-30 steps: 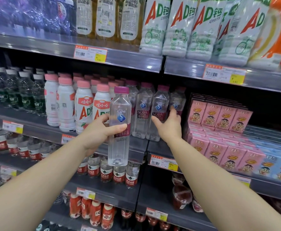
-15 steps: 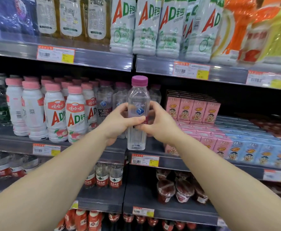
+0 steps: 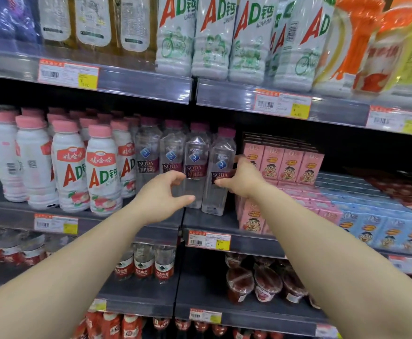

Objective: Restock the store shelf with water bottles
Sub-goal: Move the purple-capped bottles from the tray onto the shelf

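Several clear soda water bottles with purple caps stand in a row on the middle shelf [image 3: 207,222]. The rightmost soda water bottle [image 3: 221,152] stands upright at the shelf's front, beside the pink cartons. My right hand [image 3: 243,179] wraps its right side, thumb across the dark label. My left hand [image 3: 161,195] hovers in front of the neighbouring soda bottle [image 3: 196,152], fingers curled but apart, holding nothing.
White AD milk bottles [image 3: 100,170] with pink caps fill the shelf to the left. Pink drink cartons [image 3: 290,162] are stacked to the right, blue ones beyond. Large AD bottles [image 3: 214,37] line the shelf above. Small water bottles [image 3: 146,265] and cups [image 3: 263,282] sit below.
The bottle I held in both hands in front of the shelf now stands on the shelf at the right end of the soda row. My left hand has come off it.
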{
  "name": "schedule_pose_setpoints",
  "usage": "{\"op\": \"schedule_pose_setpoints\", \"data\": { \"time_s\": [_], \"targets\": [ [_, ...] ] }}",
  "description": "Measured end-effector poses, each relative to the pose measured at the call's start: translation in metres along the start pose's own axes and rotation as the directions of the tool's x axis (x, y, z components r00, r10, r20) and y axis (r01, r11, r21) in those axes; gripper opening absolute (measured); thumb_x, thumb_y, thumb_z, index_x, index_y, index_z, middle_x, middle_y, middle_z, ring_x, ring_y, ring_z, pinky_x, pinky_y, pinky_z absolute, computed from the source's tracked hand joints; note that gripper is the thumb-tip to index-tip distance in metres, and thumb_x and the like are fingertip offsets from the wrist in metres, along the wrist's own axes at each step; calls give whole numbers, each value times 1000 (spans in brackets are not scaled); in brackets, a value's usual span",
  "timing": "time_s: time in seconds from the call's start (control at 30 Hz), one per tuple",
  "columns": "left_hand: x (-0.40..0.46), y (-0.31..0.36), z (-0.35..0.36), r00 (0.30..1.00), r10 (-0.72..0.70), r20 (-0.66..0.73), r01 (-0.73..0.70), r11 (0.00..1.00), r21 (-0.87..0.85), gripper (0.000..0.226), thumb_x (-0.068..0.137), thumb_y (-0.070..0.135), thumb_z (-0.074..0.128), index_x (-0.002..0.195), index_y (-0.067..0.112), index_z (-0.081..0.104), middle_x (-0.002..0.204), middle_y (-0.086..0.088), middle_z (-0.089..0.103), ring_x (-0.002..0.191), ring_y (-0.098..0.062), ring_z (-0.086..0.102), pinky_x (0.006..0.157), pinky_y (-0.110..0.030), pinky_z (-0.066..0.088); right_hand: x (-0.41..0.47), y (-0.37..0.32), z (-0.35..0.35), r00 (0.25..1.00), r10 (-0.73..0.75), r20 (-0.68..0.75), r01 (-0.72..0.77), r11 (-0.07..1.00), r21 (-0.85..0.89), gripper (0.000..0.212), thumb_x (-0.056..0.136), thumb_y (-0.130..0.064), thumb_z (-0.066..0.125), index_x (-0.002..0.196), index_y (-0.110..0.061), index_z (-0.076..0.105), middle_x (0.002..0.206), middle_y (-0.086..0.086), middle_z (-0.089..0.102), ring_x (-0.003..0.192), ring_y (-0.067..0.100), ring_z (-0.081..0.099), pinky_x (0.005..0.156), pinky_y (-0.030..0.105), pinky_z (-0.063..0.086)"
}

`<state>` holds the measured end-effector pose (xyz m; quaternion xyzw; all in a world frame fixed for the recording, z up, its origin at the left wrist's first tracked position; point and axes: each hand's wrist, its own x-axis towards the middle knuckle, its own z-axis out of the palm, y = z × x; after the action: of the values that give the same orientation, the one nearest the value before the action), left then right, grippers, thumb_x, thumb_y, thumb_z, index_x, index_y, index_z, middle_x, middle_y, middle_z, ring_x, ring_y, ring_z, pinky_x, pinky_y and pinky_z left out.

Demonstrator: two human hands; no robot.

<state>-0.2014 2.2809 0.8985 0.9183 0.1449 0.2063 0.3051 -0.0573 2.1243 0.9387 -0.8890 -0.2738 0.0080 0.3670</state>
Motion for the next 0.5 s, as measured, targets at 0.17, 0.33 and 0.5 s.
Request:
{"op": "schedule_pose_setpoints", "data": {
  "time_s": [0.17,0.33,0.5],
  "targets": [
    [-12,-10,-3,998,55,-22,-38,887,459,64,92,55,48,146,22,37,147,-5,45,135,-26,39,109,-40,34,7,0,-2,1000,-15,22,15,1000,11,63,76,-24,82,126,-14,45,114,4,63,102,25,64,91,42,53],
    [-17,-14,-1,1000,2,20,-12,854,520,64,92,57,46,146,23,35,147,-6,44,134,-27,40,108,-41,33,10,0,0,1000,-20,18,19,999,41,62,75,-20,83,125,-16,46,114,4,63,102,25,64,91,42,54],
    [-18,-15,0,999,-31,42,5,853,521,65,92,57,47,147,23,34,147,-6,44,135,-28,39,110,-42,33,11,-2,1,1000,-23,13,23,1000,19,62,76,-21,82,127,-15,47,116,4,64,104,25,63,91,42,54]
  ]
}}
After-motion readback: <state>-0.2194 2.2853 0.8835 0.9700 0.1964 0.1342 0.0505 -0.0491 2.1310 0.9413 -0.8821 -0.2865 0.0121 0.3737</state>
